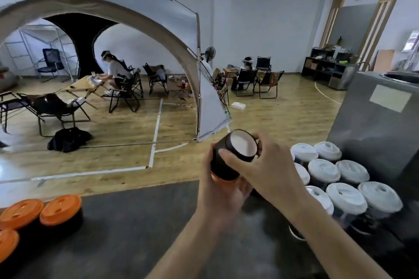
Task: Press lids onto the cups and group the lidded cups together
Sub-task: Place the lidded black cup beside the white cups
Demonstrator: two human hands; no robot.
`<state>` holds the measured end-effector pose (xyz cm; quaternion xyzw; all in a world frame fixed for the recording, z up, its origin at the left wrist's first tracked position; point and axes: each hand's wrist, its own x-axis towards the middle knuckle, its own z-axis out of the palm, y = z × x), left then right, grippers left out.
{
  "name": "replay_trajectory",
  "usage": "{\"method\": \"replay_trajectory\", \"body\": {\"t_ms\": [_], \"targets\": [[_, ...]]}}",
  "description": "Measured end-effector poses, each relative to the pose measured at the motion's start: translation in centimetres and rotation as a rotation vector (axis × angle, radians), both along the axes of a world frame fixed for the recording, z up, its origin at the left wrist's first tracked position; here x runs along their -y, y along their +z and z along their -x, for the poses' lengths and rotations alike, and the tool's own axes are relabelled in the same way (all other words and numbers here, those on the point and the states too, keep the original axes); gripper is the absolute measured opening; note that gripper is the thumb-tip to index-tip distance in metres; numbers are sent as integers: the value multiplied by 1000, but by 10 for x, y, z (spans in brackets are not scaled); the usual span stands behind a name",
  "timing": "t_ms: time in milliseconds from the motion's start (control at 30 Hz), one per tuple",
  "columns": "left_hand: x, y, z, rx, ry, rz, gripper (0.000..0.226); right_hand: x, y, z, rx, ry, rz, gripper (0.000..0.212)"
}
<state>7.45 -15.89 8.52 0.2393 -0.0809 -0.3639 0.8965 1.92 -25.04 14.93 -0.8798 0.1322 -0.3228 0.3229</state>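
Left hand (221,195) and right hand (272,172) each curl a grip round the tilted, smooth black cup (223,169), white inside.

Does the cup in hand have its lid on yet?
Off. The black cup, gripped by the left hand and the right hand, tilts with its mouth uncovered, pale inside showing.

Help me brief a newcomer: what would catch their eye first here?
First the black cup, unlidded and tilted, gripped by the left hand and the right hand at the picture's centre. Next come the cluster of white-lidded cups at the right and the orange-lidded cups at the near left. Behind, a big arched tent fills the room's left.
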Motion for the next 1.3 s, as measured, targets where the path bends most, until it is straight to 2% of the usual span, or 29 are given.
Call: {"method": "replay_trajectory", "body": {"t_ms": [167, 333, 433, 533, 633, 700, 800, 1000, 1167, 1300], "targets": [[7, -51, 17, -266, -76, 6, 66, 6, -59, 0, -96, -21, 105, 62], [8, -68, 13, -245, -65, -147, 67, 11, -95, 17, -57, -60, 163, 66], [10, -78, 5, -48, -33, -366, 62, 17, -130, 33, -79, -71, 92, 72], [19, -104, -4, 327, 201, -705, 61, 30, -172, 44, -183, -75, -96, 76], [31, -135, -12, 799, 338, -916, 77, 34, -210, 51, -253, -71, -231, 79], [42, -152, -15, 942, 348, -934, 90, 34, -228, 54, -281, -80, -278, 76], [63, -167, -14, 1010, 313, -919, 93, 35, -244, 58, -302, -113, -306, 68], [91, -191, -19, 1008, 305, -1015, 92, 42, -255, 75, -227, -161, -413, 57], [103, -191, -21, 986, 317, -1027, 89, 49, -264, 83, -203, -170, -403, 53], [106, -197, -23, 975, 298, -1044, 96, 51, -269, 82, -182, -151, -369, 49]]}}
